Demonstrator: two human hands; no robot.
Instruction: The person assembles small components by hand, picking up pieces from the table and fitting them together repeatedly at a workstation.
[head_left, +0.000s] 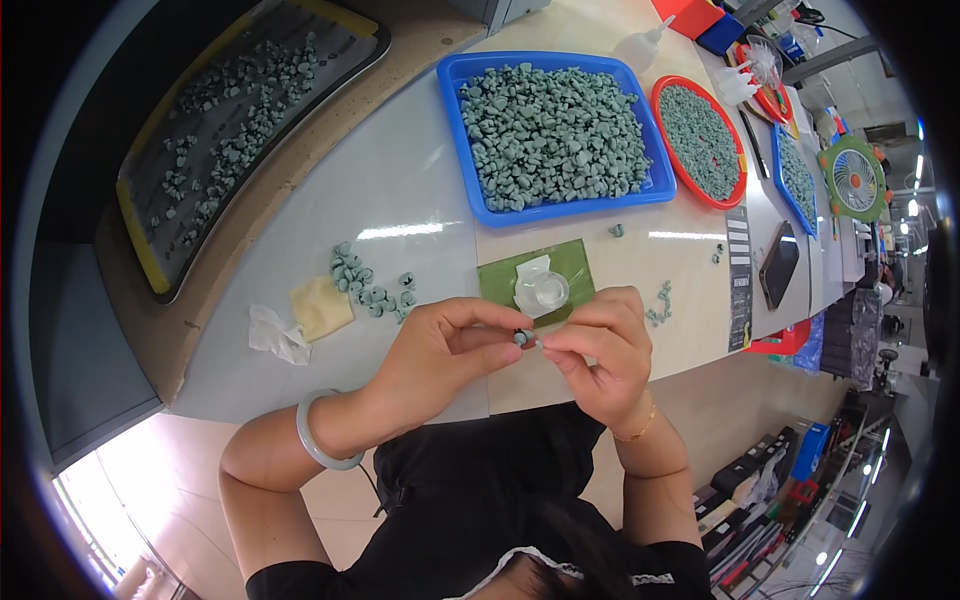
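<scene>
1. One table [350, 215], grey and pale wood, beneath one green mat [492, 284].
2. One dark tray [148, 255] with yellow edging, far left of the mat; strewn with grey-green pieces [290, 85], too many to count.
3. One large blue tray [580, 208], just beyond the mat; heaped with similar pieces, uncountable.
4. One red tray [715, 203], beyond the mat to its right; also filled.
5. Two hands, both at the mat's near edge. Left hand [440, 350]: thumb and forefinger pinching one piece. Right hand [605, 350]: fingertips pressed together, apparently on a pale bit [540, 343].
6. One yellow cloth [322, 308] and one white tissue [277, 335], left of the mat.
7. One clear cup [543, 292], on the mat.
8. One held piece [521, 338], just nearer than the mat. Probably light, hard and a little slippery, perhaps prone to chipping; best gripped by opposite sides.
9. One pale bit, beside the held piece; too small to identify.
</scene>
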